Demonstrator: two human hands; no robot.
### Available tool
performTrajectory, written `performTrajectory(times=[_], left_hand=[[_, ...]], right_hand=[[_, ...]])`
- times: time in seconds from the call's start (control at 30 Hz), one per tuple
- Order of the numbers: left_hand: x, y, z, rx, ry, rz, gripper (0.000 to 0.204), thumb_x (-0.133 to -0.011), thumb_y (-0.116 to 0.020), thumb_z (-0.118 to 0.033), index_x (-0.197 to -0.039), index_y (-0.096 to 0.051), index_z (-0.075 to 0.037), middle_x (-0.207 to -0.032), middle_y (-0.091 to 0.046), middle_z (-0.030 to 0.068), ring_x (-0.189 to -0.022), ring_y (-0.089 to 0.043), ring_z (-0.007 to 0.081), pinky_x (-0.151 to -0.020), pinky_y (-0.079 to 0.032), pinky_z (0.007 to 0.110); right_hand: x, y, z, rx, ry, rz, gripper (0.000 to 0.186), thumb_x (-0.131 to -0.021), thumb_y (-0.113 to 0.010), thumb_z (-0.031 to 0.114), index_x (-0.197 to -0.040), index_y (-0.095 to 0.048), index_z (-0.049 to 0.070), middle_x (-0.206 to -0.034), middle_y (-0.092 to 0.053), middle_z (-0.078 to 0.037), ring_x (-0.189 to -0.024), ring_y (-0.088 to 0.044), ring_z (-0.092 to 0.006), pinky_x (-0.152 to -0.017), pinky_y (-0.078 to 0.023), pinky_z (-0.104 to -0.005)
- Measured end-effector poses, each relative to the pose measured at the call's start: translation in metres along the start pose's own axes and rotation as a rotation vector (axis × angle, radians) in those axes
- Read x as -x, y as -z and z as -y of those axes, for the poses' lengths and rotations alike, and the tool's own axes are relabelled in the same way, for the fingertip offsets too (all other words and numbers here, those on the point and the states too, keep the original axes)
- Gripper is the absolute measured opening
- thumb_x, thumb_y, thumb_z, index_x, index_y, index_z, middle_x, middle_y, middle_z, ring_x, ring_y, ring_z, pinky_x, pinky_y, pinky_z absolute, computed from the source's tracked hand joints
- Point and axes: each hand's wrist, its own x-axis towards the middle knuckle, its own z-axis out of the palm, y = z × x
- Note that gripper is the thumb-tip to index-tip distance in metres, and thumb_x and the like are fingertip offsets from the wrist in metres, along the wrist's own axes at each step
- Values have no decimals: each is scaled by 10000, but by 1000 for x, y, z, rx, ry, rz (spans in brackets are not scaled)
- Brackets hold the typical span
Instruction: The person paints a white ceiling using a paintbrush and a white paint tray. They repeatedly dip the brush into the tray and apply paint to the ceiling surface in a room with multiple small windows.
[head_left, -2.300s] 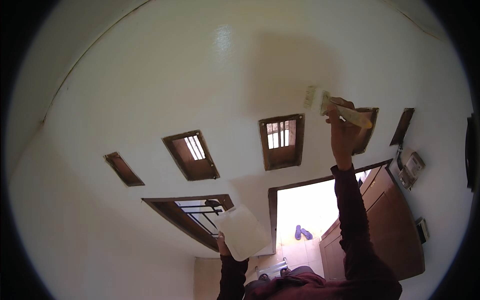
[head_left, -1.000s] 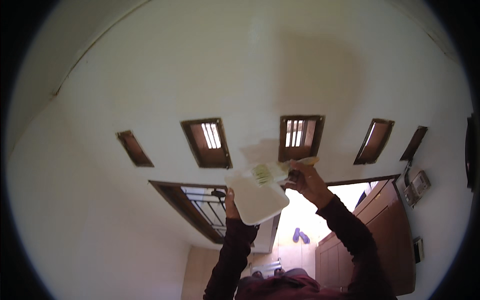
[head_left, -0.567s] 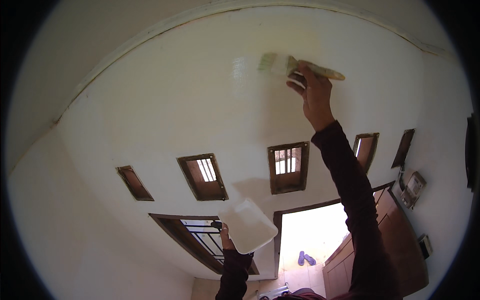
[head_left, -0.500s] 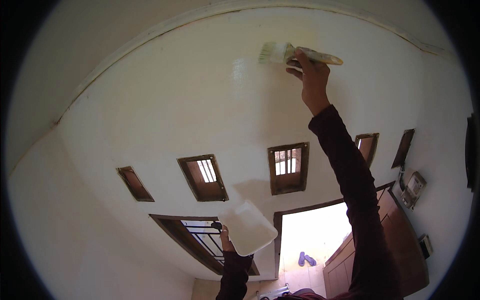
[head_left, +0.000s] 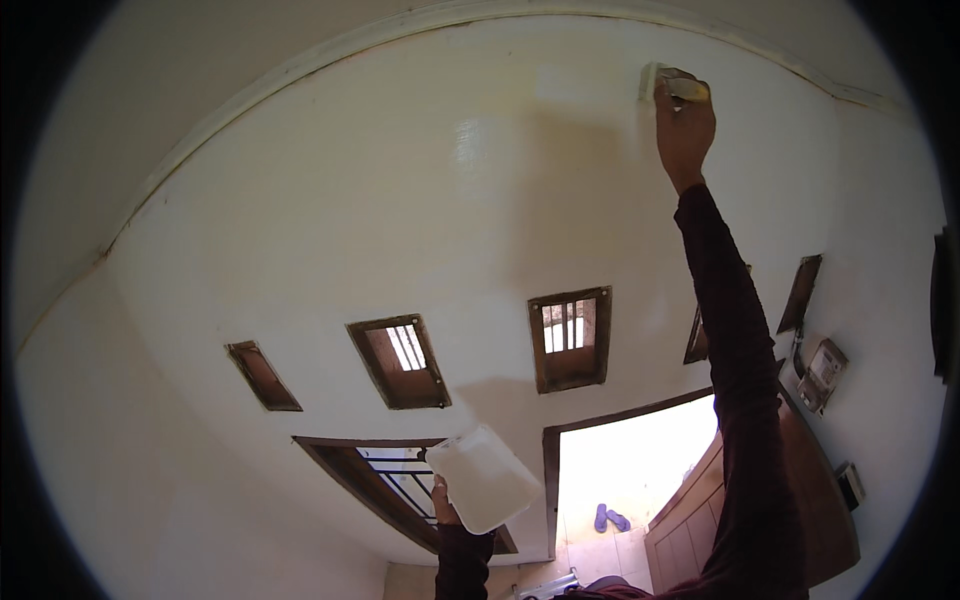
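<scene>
High on the white wall (head_left: 340,200), my right hand (head_left: 688,125) is closed round the handle of a paintbrush (head_left: 652,82). The bristles point left and appear to touch the wall near its top edge. A wet, shiny patch shows on the wall left of the brush. Low in front of me, my left hand (head_left: 443,503) grips a white rectangular plastic tub (head_left: 485,480) by its left side. The tub's inside is pale, and how much paint it holds I cannot tell. Most of the left fingers are hidden behind the tub.
Small framed vent openings (head_left: 570,340) run across the wall. Below are a barred window (head_left: 400,480) and a bright open doorway with a brown door (head_left: 690,530). An electric meter box (head_left: 822,375) hangs at right. Purple flip-flops (head_left: 610,518) lie on the floor outside.
My right hand has carried the brush right and slightly up along the wall, and the wrist has turned. The tub in my left hand has dropped a little and shifted slightly left.
</scene>
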Motion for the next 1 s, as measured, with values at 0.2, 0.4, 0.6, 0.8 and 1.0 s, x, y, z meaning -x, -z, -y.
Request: performTrajectory(times=[0.2, 0.4, 0.6, 0.8, 1.0], left_hand=[[9, -5, -3, 57, 87, -20, 613, -919, -411, -486, -1375, -424, -78, -1261, -561, 162, -1091, -609, 336, -910, -529, 491], [7, 11, 3, 3, 45, 2, 685, -873, -401, -558, -1364, -446, -83, -1223, -589, 157, -1031, -634, 358, -833, -556, 513], [3, 21, 2, -10, 94, -83, 704, -853, -429, -561, -1366, -445, -79, -1222, -588, 172, -1027, -635, 364, -833, -557, 521], [2, 17, 1, 3, 75, 4, 713, -857, -434, -578, -1364, -448, -78, -1237, -581, 168, -1038, -628, 367, -829, -555, 529], [6, 22, 2, 16, 119, -61, 729, -849, -471, -596, -1366, -449, -82, -1248, -576, 167, -1037, -628, 369, -834, -552, 531]], right_hand=[[44, -52, 73, 62, 216, 196, 245, -805, -702, 126, -1042, -645, 149, -972, -576, -62, -799, -635, -258, -673, -524, -376], [74, -98, 145, -161, 226, 321, 252, -795, -709, 126, -1033, -629, 111, -958, -552, -79, -808, -632, -274, -706, -527, -379], [35, -94, 100, -347, -21, 229, 251, -838, -671, 241, -961, -629, 27, -846, -680, -158, -797, -661, -347, -733, -522, -414], [-13, -39, 3, -87, 12, 84, 273, -860, -666, 273, -969, -672, 22, -874, -694, -151, -778, -678, -312, -711, -524, -392], [-41, -23, 4, 228, 94, 87, 233, -852, -640, 246, -1022, -640, 86, -902, -631, -109, -799, -652, -298, -683, -526, -433]])
